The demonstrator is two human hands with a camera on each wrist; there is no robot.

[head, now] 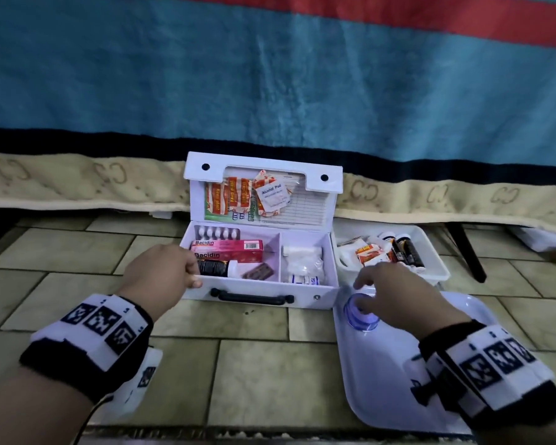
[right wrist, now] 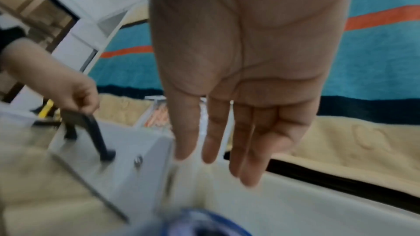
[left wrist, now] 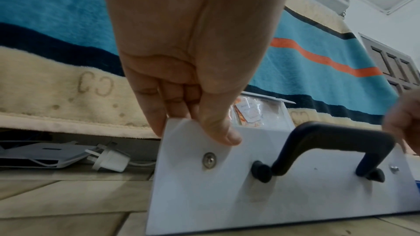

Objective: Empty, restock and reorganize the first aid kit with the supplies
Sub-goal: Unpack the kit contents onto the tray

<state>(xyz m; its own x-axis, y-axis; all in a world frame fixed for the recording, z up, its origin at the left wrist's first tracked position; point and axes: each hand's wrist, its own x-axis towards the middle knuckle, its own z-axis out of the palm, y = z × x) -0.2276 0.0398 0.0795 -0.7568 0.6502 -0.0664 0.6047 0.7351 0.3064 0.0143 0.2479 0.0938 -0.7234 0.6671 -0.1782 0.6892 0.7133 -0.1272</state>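
The white first aid kit (head: 260,293) stands open on the tiled floor, its lid leaning back against a blanket. Its left compartment holds pink Bacidin boxes (head: 227,247), a dark bottle (head: 215,268) and a blister pack (head: 217,233). White gauze packs (head: 302,261) fill the right one. Sachets and an alcohol pad (head: 273,194) sit in the lid pocket. My left hand (head: 190,274) pinches the kit's front left corner (left wrist: 193,126), thumb outside. My right hand (head: 363,297) hovers with straight fingers (right wrist: 227,150) over a blue-capped bottle (head: 358,314) on the white tray (head: 398,387). Whether it touches the bottle is unclear.
A white bin (head: 437,274) behind the tray holds dark bottles and sachets. The blue striped blanket (head: 270,91) hangs right behind the kit. A black handle (left wrist: 329,143) sticks out of the kit's front wall. A white plug and cable (left wrist: 109,159) lie under the bed at the left.
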